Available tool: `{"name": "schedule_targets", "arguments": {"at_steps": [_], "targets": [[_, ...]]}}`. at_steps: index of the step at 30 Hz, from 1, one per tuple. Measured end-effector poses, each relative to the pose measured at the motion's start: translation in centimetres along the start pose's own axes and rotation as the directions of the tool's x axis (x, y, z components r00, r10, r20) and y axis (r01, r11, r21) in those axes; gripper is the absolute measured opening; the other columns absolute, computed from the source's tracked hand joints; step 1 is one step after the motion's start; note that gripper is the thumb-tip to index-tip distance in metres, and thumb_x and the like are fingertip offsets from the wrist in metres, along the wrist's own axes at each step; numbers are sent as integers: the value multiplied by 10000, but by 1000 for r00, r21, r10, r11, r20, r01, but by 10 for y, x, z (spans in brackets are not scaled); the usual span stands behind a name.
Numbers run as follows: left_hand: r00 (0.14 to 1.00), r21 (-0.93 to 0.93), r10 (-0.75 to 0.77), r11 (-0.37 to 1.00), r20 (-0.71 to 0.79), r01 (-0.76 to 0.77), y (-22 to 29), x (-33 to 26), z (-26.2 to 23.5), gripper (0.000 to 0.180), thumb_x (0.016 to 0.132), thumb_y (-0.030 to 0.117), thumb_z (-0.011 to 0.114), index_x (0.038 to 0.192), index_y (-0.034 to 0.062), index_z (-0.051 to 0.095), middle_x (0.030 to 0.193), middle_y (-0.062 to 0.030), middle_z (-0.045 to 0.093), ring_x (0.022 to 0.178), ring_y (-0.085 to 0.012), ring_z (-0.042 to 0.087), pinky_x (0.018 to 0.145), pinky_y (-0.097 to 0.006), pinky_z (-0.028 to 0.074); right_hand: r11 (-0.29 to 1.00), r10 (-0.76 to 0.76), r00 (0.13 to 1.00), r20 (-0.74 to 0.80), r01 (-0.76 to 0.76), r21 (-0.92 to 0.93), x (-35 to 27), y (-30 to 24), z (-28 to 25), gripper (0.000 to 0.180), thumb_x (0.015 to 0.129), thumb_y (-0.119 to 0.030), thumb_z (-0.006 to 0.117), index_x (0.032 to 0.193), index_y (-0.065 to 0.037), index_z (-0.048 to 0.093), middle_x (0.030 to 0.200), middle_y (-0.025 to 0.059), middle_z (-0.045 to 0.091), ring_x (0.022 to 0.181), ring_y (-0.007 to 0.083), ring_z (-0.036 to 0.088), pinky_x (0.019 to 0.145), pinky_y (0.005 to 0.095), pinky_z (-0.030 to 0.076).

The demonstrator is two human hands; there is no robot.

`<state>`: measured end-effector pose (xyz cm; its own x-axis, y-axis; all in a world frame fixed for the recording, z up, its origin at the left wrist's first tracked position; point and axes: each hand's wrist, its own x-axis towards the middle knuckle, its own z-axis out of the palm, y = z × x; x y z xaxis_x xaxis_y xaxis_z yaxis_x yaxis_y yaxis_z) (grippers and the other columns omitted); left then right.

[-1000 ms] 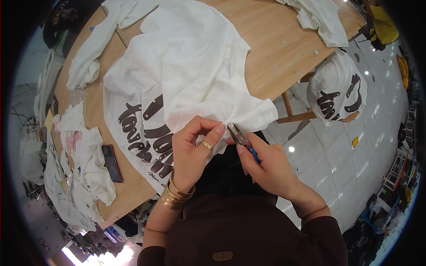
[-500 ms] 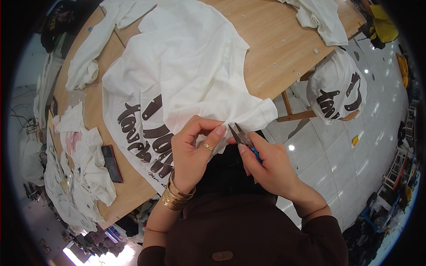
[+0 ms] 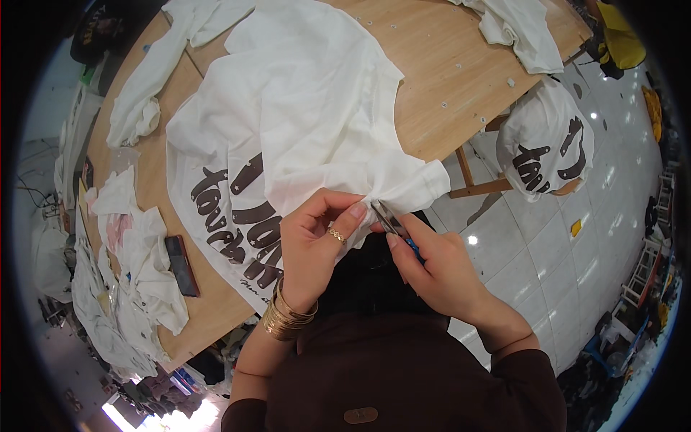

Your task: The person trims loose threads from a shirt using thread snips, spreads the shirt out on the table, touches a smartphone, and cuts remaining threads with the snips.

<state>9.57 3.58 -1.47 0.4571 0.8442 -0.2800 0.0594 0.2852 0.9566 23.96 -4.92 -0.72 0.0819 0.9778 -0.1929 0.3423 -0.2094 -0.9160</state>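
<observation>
A white T-shirt (image 3: 309, 93) with dark brown printed lettering spreads over the table's near edge. My left hand (image 3: 317, 234) pinches a fold of its fabric between thumb and fingertips, close to the sleeve end (image 3: 432, 183). Small thread snips (image 3: 386, 217) with a blue handle are gripped in my right hand (image 3: 435, 266). Their metal blades point up-left at the pinched cloth, tips right beside my left thumb, and stand only slightly apart. Whether the tips hold a thread is too small to tell.
Under the shirt is a wooden table (image 3: 439, 79). A dark phone (image 3: 181, 265) lies at left beside crumpled white cloth pieces (image 3: 147, 266). More white garments (image 3: 515, 32) lie at the far edge. At right, a printed white garment (image 3: 547, 144) covers a wooden stool above the tiled floor (image 3: 533, 252).
The snips' blades have come closer together. Both hands and the shirt stay in nearly the same place.
</observation>
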Motion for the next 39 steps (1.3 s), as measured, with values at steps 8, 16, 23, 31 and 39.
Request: {"name": "schedule_targets", "arguments": {"at_steps": [8,16,23,31,39], "targets": [[990,-212,-123,968,63,134,0,1,-3,118,856,52,576,923,-44,595,825,-86,640,758,-125,611,717,-222,458,997,-70,996,-62,68,-23,-1,3,5,201,851,-92,531,1035,-14,518,521,112,526,437,268,546,412,351,404],[978,-251,-187,946,90,204,1,1,-6,126,859,82,579,914,-30,599,839,-75,642,761,-110,603,701,-207,454,997,-27,998,-64,32,74,0,4,7,181,870,-132,545,1022,-35,541,559,94,547,449,246,549,424,304,403],[969,-330,-228,911,97,247,-2,1,-9,114,862,81,577,907,-21,604,834,-37,623,739,-68,552,675,-201,439,998,-14,999,-43,17,67,1,0,2,195,886,-212,559,964,-32,554,556,105,541,454,247,547,424,307,392],[986,244,152,956,62,-163,-6,1,-7,133,800,42,640,920,-4,606,820,-37,630,745,-100,582,693,-227,457,992,69,997,-15,-67,111,2,0,1,180,900,-197,534,927,-19,552,562,115,541,471,266,553,445,322,401],[902,610,418,690,105,-391,4,2,-4,149,736,16,671,880,33,638,795,-64,628,692,-156,599,651,-240,469,994,55,998,-16,-53,98,2,3,1,181,897,-201,533,906,-21,555,543,118,526,456,279,536,434,333,388]]}}
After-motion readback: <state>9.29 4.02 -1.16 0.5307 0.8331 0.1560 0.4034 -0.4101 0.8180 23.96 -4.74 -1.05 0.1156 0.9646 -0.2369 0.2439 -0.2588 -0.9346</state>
